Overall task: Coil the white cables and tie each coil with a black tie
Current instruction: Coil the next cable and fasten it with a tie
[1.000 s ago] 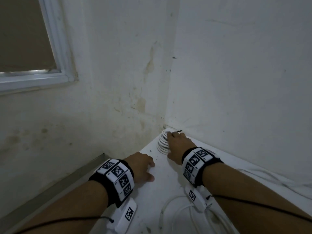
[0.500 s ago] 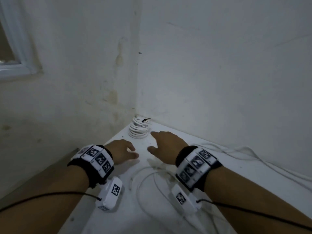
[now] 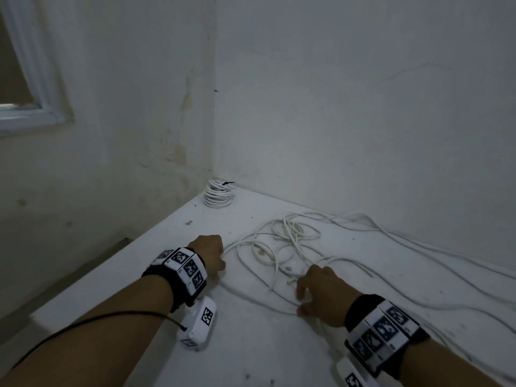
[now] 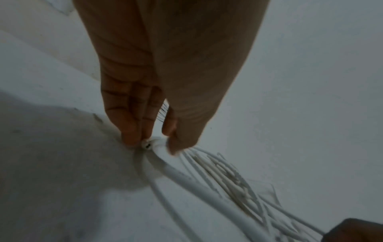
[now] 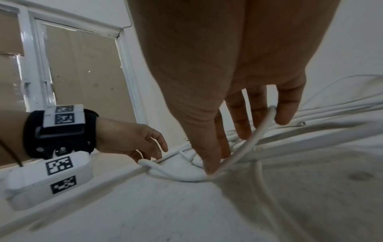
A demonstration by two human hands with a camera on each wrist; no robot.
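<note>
White table (image 3: 156,275), stained walls (image 3: 335,107), window frame (image 3: 42,107) at left

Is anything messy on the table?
Yes. The loose white cables sprawl in a tangle between the hands, unlike the tied coil sitting neatly in the corner. The wall is stained too.

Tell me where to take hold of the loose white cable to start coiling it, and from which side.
Grip the loose white cable at its free end, which lies flat on the table at the left hand fingertips. Come from above with a thumb-and-finger pinch; the tangle fans away rightward, so that end should pull free.
</note>
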